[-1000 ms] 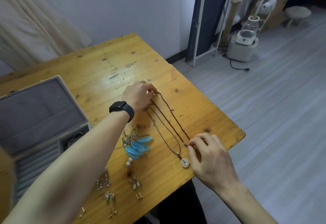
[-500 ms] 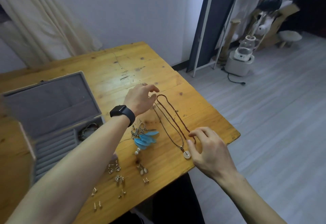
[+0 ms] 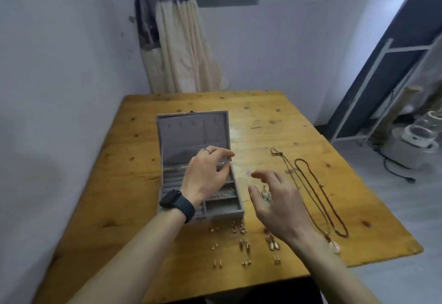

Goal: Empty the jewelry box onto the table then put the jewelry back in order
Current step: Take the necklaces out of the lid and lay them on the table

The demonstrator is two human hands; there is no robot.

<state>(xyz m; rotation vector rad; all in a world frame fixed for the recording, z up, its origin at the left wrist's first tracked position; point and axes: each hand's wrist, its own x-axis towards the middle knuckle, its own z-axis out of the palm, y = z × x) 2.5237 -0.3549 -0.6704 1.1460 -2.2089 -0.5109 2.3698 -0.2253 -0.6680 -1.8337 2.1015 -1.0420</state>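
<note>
Head view showed both hands empty, fingers apart: left hand (image 3: 205,177) over the open jewelry box (image 3: 191,121), right hand (image 3: 277,205) beside it. Emptying seemed unfinished; the chain (image 3: 226,192) inside wanted a fine pinch.

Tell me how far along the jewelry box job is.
Mostly emptied: necklaces and earring rows lie on the table. In hand: nothing; left hand hovers over the open box, right hand beside it. Left: one piece in the box, then refilling.

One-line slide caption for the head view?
Left hand over the open jewelry box, right hand open beside it; earrings in rows and two necklaces lie on the wooden table.
</note>
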